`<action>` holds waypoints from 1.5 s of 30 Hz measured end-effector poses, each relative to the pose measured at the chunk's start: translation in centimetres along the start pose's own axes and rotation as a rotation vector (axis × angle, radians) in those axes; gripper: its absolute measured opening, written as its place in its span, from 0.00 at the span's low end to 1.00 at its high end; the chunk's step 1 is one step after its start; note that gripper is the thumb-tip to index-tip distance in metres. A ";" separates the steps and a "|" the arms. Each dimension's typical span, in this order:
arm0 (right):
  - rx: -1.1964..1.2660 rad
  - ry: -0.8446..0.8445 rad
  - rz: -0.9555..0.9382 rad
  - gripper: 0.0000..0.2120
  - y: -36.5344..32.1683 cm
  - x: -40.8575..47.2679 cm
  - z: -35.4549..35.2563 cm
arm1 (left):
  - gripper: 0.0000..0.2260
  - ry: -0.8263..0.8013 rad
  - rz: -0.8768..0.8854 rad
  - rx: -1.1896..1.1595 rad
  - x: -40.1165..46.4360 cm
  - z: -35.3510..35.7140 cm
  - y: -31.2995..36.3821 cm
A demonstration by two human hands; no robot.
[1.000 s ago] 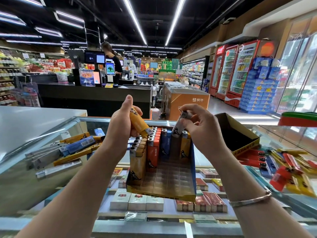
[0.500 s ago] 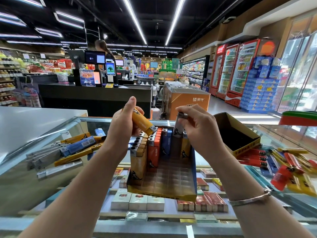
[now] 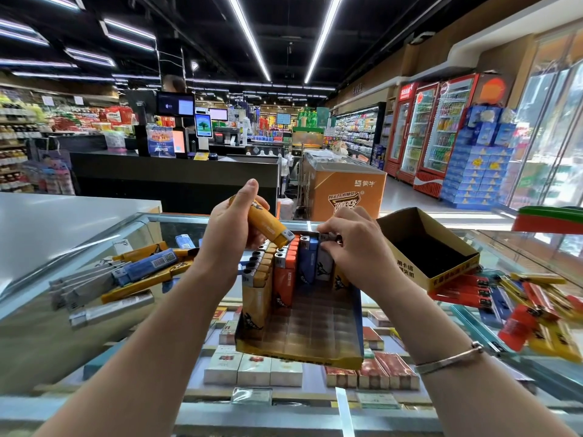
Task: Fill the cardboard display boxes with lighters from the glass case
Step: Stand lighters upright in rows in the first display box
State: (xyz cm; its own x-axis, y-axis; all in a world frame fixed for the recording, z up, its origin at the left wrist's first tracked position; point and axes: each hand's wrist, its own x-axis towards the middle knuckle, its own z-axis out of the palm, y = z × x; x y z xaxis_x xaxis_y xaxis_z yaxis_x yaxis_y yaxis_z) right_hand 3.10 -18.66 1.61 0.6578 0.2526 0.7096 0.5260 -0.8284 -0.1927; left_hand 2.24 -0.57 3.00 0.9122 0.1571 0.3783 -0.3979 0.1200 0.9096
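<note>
Lowered since a second ago, the right hand now pinches a white plastic lighter into the back row of the partly filled yellow-and-blue cardboard display box on the glass case — beside blue and orange lighters. Left of the box, the left hand grips a yellow lighter.

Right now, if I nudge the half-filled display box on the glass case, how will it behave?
The display box looks like thin cardboard, so it probably flexes. The standing lighters crowd its far end and the near cells sit empty, so it may pivot or slide easily on the smooth glass case. A sharp push might topple the tall lighters.
</note>
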 end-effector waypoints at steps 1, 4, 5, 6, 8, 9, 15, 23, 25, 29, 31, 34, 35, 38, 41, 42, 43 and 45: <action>-0.004 -0.005 -0.002 0.10 0.0 0.0 -0.1 | 0.16 -0.001 0.001 0.002 0.0 0.0 0.0; 0.047 -0.011 -0.004 0.09 0.1 -0.1 -0.4 | 0.16 -0.007 0.005 0.003 -0.1 0.0 0.0; 0.084 -0.016 -0.006 0.08 0.1 -0.1 -0.6 | 0.16 -0.007 0.006 0.002 -0.2 0.0 0.0; 0.114 -0.023 -0.012 0.08 0.2 -0.1 -0.7 | 0.16 -0.008 0.007 0.001 -0.2 0.0 0.0; 0.123 -0.049 -0.032 0.08 0.3 -0.2 -0.7 | 0.16 -0.012 0.011 -0.004 -0.2 0.0 0.1; 0.100 -0.060 -0.040 0.08 0.3 -0.1 -0.6 | 0.16 -0.014 0.014 -0.006 -0.1 0.0 0.1; -0.111 0.017 -0.052 0.07 0.1 -0.3 0.1 | 0.16 -0.015 0.019 0.006 -0.2 0.0 0.0; -0.129 -0.042 0.022 0.12 0.7 -0.5 0.3 | 0.08 -0.110 0.050 -0.005 -0.5 -0.2 0.2; 0.098 0.043 0.104 0.08 0.6 -0.4 0.0 | 0.08 -0.156 0.066 -0.003 -0.6 -0.1 0.2; 0.966 0.078 0.276 0.07 -0.3 0.0 -2.0 | 0.12 -0.201 0.083 -0.022 -0.5 -0.1 0.2; 1.153 0.007 0.257 0.11 -0.5 0.0 -2.4 | 0.12 -0.236 0.111 0.014 -0.4 0.0 0.1; 1.199 0.000 0.234 0.09 -1.2 -0.1 -1.9 | 0.13 -0.294 0.161 0.066 -0.5 0.2 -0.1; 1.196 0.022 0.239 0.08 -1.4 -0.1 -1.8 | 0.13 -0.313 0.166 0.071 -0.5 0.3 -0.1; 1.214 0.080 0.258 0.08 -1.5 0.0 -2.0 | 0.13 -0.350 0.159 0.084 -0.5 0.4 -0.2; 1.239 0.157 0.269 0.07 -0.8 0.1 -3.0 | 0.15 -0.369 0.121 0.120 -0.3 0.4 -0.2; 1.244 0.172 0.271 0.07 -0.6 0.1 -3.3 | 0.14 -0.371 0.102 0.125 -0.2 0.3 -0.2; 1.233 0.171 0.267 0.07 -0.3 0.2 -3.7 | 0.13 -0.368 0.082 0.129 0.0 0.3 -0.3; 1.111 0.131 0.225 0.09 0.1 0.2 -4.1 | 0.09 -0.350 0.041 0.145 0.4 0.1 -0.5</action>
State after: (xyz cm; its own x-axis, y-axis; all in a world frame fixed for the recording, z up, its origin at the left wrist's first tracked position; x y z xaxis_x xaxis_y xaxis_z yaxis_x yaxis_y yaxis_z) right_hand 1.03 -20.76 4.51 0.7703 0.0467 0.6359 0.6326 0.0693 -0.7714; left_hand 2.78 -0.66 2.72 0.8838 -0.1886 0.4281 -0.4399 -0.0238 0.8977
